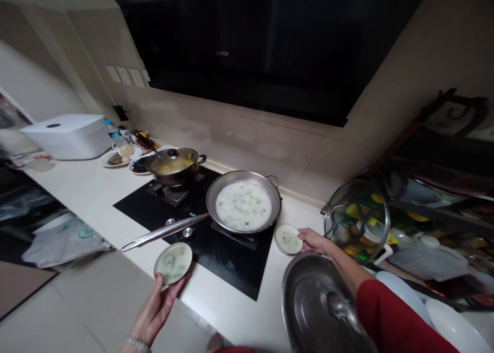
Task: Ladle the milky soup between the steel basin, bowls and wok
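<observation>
My left hand (160, 304) holds up a small bowl (173, 263) of white soup with green bits, just off the counter's front edge. Its thumb is over the rim and the fingers are underneath. My right hand (312, 240) grips the rim of a second small bowl (288, 239) with the same soup, at the right of the stove. Between and behind them, a wide steel pan (277, 209) of white soup with green flecks sits on the right burner, its long handle pointing left. Below my right arm lies a large steel basin (304, 306) with a ladle (339, 306) inside.
A lidded pot (173, 168) stands on the left burner of the black stove (227, 265). Behind it are plates of food (123, 156) and a white box (71, 137). A glass lid (357, 219) leans at the right, near white bowls (405, 294). The range hood (250, 49) hangs overhead.
</observation>
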### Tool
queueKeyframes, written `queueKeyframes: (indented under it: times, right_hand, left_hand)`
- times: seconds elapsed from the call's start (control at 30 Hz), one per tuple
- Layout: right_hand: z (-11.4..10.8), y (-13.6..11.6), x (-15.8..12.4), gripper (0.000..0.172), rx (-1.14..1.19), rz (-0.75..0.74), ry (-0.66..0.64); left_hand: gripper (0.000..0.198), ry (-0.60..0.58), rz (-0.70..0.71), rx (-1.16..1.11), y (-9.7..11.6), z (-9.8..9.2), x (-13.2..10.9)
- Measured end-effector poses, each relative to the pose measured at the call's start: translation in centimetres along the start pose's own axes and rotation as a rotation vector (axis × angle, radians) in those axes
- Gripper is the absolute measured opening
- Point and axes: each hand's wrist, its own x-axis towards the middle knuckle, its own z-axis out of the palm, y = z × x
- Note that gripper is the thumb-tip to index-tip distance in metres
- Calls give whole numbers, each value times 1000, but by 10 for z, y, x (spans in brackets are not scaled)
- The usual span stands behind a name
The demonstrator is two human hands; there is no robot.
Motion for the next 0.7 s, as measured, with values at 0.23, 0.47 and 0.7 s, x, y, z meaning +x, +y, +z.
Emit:
queueKeyframes:
  times: [0.23,0.47,0.7]
  right_hand:
    - [2,-6,0,21,-45,-19,125]
    - [-10,-34,-22,22,-113,-18,222]
    - [-20,-55,-53,19,-132,-27,286]
  left_hand:
    - [60,33,-67,31,11,9,-1]
    - [65,41,-66,66,9,19,-11]
    - [67,-30,-60,135,4,22,-21]
